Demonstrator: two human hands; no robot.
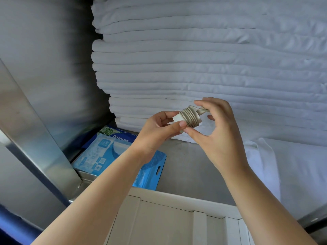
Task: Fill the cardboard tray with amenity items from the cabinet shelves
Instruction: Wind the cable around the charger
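Your left hand pinches a small white bundle wound with bands, perhaps elastic; your right hand grips its other end. Linen stacks at twelve o'clock, the tray lies at six, blue packets at eight.

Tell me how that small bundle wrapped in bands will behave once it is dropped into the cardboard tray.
The bundle is pinched easily between the fingertips of the left hand and right hand, so it is probably light. Its flat white end suggests it will lie still, not roll. The bands look snug, so it likely stays together.
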